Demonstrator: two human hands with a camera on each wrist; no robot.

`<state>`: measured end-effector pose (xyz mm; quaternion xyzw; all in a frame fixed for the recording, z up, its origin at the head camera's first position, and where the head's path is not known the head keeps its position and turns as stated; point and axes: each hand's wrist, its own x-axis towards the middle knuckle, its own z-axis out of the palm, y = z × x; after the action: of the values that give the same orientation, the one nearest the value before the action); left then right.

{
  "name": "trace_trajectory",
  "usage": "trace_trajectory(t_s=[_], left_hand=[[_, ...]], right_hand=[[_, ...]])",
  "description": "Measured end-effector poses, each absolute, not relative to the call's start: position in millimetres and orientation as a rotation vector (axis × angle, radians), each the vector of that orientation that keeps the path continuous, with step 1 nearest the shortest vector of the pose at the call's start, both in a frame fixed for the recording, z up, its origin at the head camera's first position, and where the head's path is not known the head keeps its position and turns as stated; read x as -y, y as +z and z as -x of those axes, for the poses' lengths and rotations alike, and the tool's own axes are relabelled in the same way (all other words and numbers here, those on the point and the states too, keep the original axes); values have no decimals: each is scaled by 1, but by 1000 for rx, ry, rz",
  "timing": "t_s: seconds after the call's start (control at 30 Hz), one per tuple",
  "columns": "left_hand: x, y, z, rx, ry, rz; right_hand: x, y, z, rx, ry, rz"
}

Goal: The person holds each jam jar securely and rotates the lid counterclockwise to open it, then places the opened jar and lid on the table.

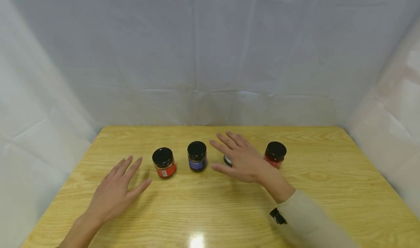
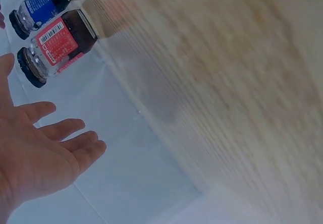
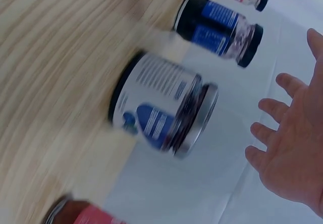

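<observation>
Four jars stand in a row on the wooden table. My left hand (image 1: 113, 193), fingers spread, hovers left of the red-labelled jar (image 1: 165, 163) without touching it; the left wrist view shows the hand (image 2: 43, 148) apart from that jar (image 2: 58, 47). Beside it stands the blue-labelled jar (image 1: 197, 157). My right hand (image 1: 241, 158), fingers extended, is over the white-labelled jar (image 1: 227, 160) and hides most of it. In the right wrist view a gap separates that hand (image 3: 295, 138) from the white-labelled jar (image 3: 156, 100). Another red-labelled jar (image 1: 275, 154) stands to the right.
The wooden table (image 1: 183, 211) reaches back to a pale sheet (image 1: 213, 51), with more sheeting at the left and right sides. A black object (image 1: 278, 216) is at the right sleeve's cuff.
</observation>
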<state>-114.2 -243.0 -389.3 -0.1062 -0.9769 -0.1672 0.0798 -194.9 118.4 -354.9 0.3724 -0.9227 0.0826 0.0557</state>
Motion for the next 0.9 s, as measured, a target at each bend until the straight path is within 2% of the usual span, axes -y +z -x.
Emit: trace_trajectory(t_s=[0.37,0.9], left_hand=[[235,-391,116,2936,-748,288],[224,-393,126,2945,-1061,239]], right_hand=[[-75,-355,195,2865,212,-1186],[-48,-358,196,2863,152,-1172]])
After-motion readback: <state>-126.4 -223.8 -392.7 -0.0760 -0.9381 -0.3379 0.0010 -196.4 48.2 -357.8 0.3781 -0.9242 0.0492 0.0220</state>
